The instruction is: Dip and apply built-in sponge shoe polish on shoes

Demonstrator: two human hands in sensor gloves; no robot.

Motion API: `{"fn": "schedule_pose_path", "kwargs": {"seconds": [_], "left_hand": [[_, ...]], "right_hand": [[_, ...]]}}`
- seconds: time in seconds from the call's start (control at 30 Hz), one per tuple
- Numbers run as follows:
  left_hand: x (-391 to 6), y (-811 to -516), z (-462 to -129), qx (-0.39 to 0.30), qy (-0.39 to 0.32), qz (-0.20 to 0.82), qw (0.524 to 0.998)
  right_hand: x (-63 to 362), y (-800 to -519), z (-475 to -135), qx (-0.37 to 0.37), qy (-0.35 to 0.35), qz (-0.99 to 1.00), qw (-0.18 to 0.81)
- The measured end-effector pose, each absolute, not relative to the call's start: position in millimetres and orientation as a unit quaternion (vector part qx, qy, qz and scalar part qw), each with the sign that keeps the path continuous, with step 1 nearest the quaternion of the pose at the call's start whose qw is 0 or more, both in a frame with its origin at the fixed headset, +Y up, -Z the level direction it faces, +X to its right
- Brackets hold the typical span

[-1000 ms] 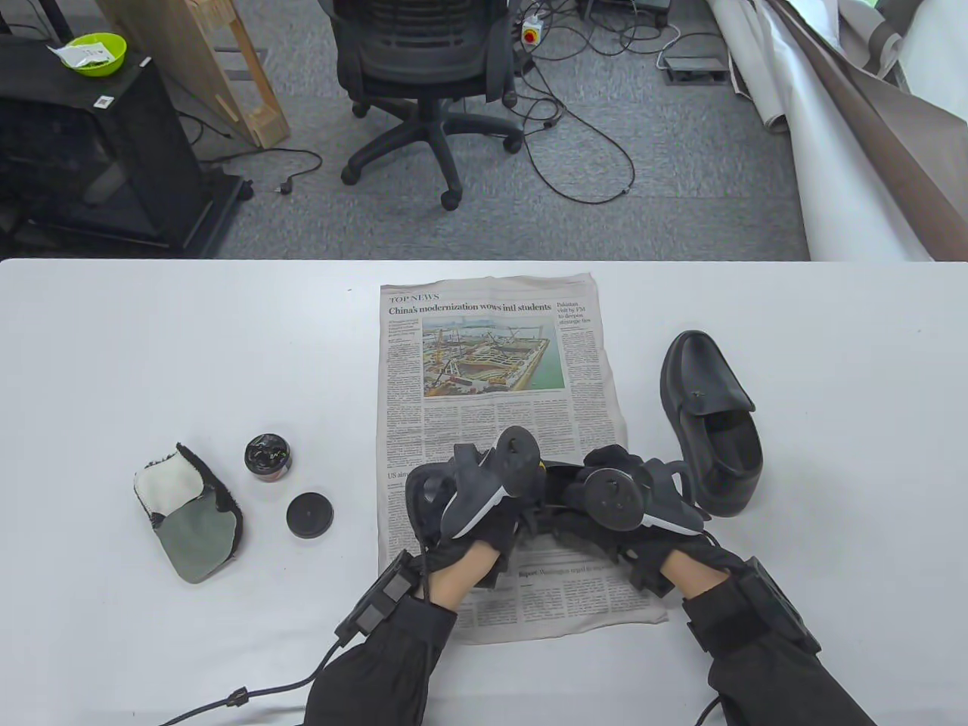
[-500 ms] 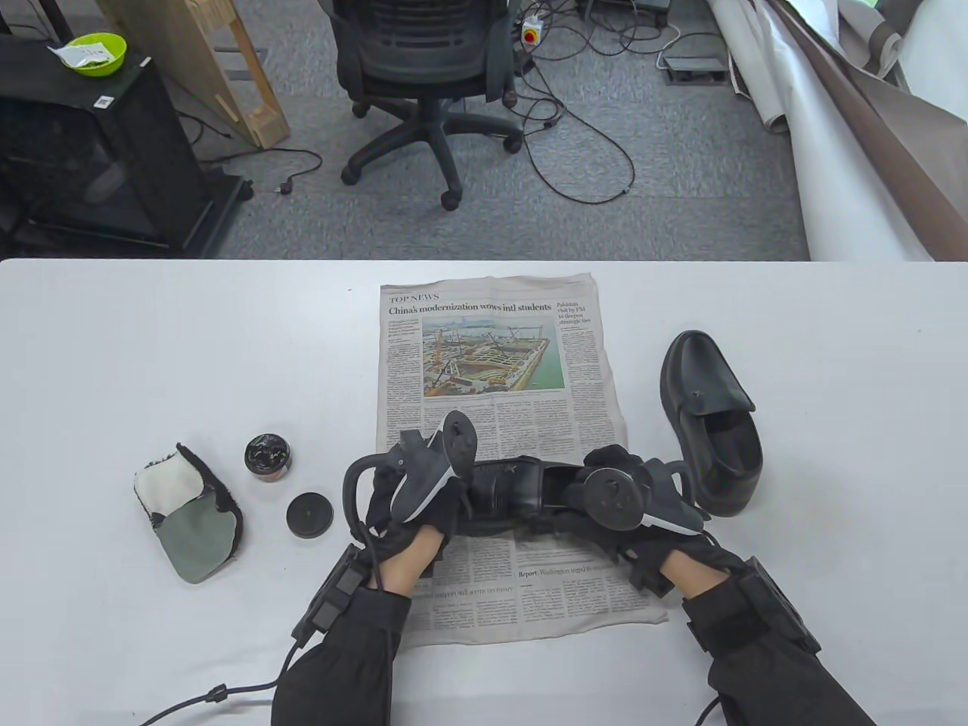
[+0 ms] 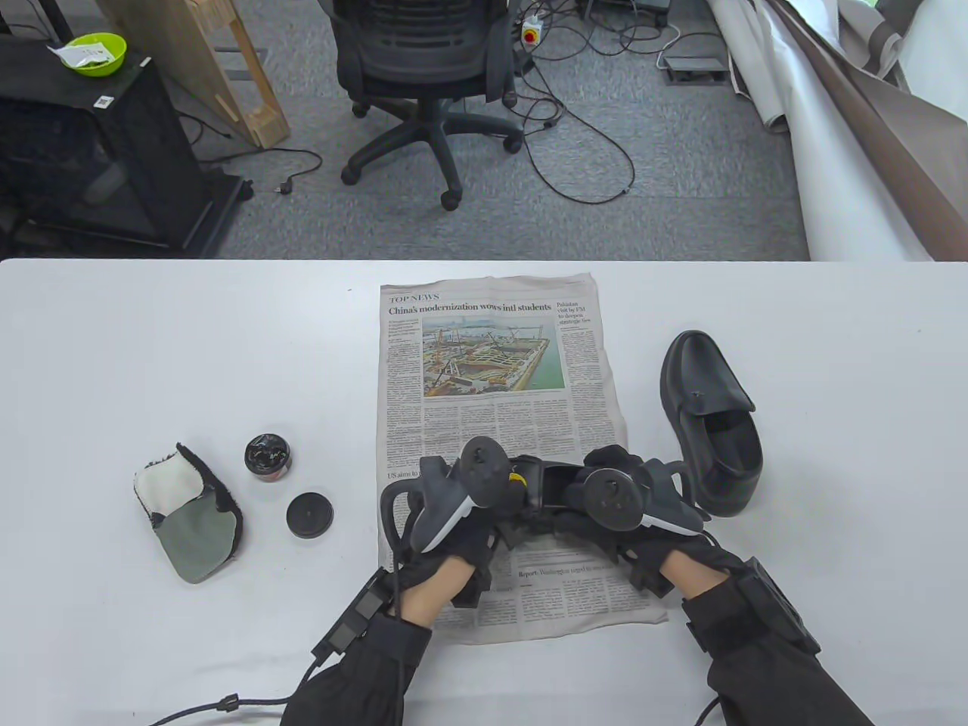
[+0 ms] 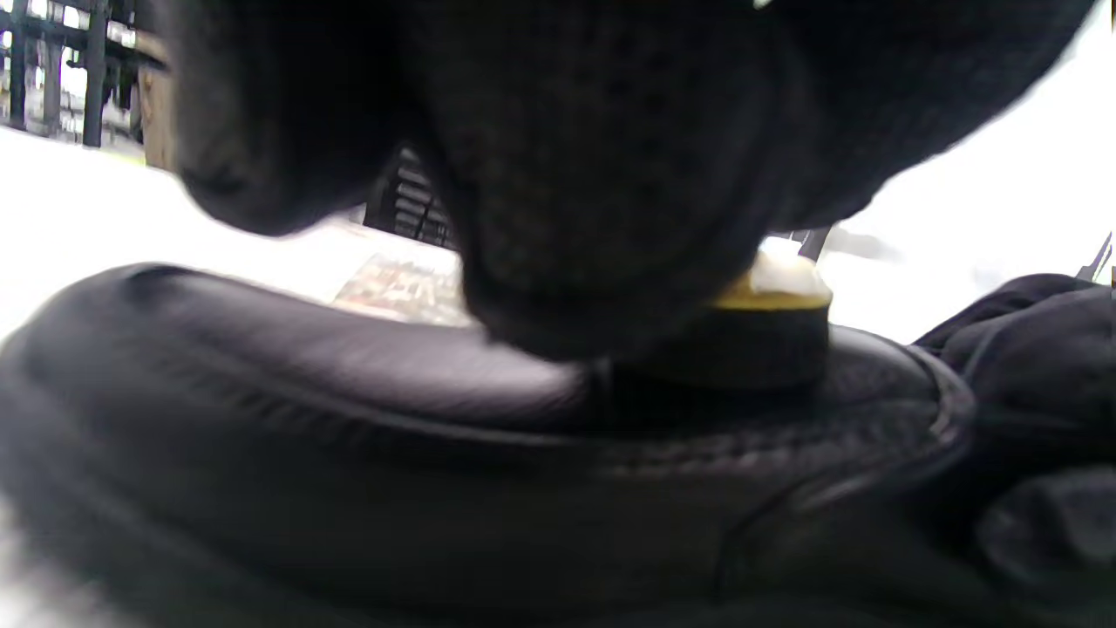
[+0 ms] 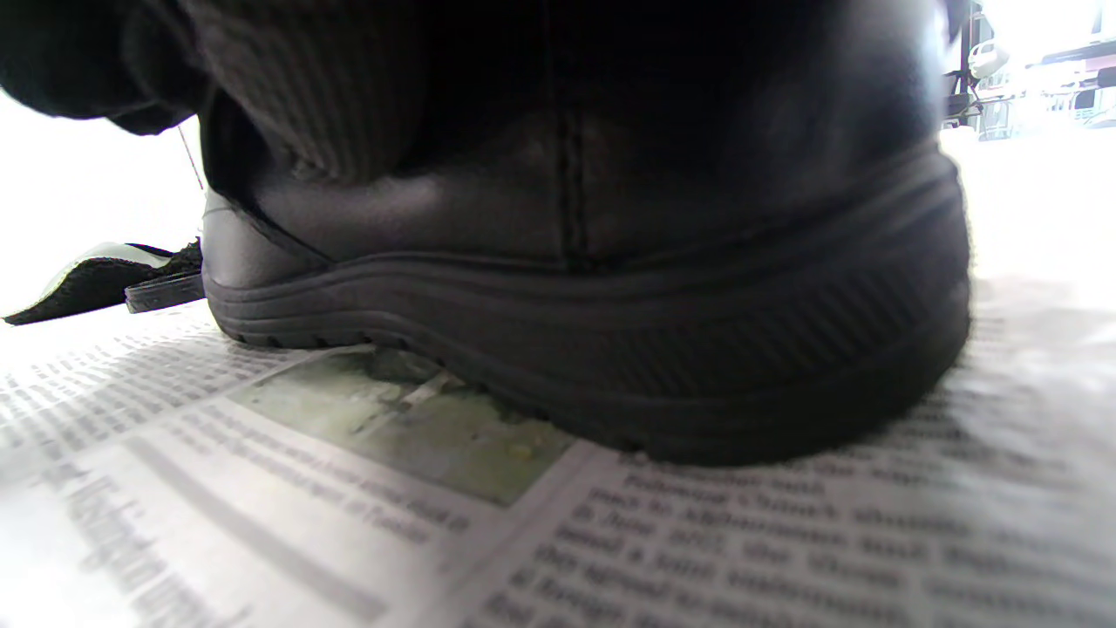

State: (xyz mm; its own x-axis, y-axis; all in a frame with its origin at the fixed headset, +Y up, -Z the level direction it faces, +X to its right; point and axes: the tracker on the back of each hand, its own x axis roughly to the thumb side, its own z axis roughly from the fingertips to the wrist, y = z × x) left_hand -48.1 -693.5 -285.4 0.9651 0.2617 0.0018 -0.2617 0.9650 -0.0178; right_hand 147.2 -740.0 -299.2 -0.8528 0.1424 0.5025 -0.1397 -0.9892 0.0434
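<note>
A black leather shoe (image 3: 546, 488) lies on its sole across the newspaper (image 3: 491, 363), toe to the left. My right hand (image 3: 616, 495) grips its heel end; the heel fills the right wrist view (image 5: 593, 288). My left hand (image 3: 484, 503) holds a sponge applicator (image 4: 767, 327), yellow and white on top with a black sponge, and presses it on the shoe's upper (image 4: 366, 384). A bit of yellow shows at that hand in the table view (image 3: 516, 477). The open polish jar (image 3: 267, 456) and its lid (image 3: 309, 515) sit on the table to the left.
A second black shoe (image 3: 711, 420) lies at the newspaper's right edge, close to my right hand. A polishing mitt (image 3: 189, 514) lies at the left beside the jar. The white table (image 3: 151, 363) ends at the far edge, with an office chair (image 3: 423, 76) beyond.
My left hand swept left along the shoe to its toe half a second ago, then came back right towards the shoe's opening. My right hand and the shoe stayed put.
</note>
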Motion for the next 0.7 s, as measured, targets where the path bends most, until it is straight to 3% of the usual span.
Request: {"fn": "schedule_pose_path", "kwargs": {"seconds": [0.27,0.53,0.7], "left_hand": [[-49,-703,-302,-0.012,0.033,0.076,0.997],[-93,-707,-302,-0.037,0.082,0.048,0.995],[-136,-700,-289,-0.041,0.104,0.088,0.99]], "right_hand": [[147,-740,-299,0.263,0.003,0.962,0.073],[147,-740,-299,0.262,0.003,0.962,0.074],[147,-740,-299,0.261,0.004,0.962,0.073]]}}
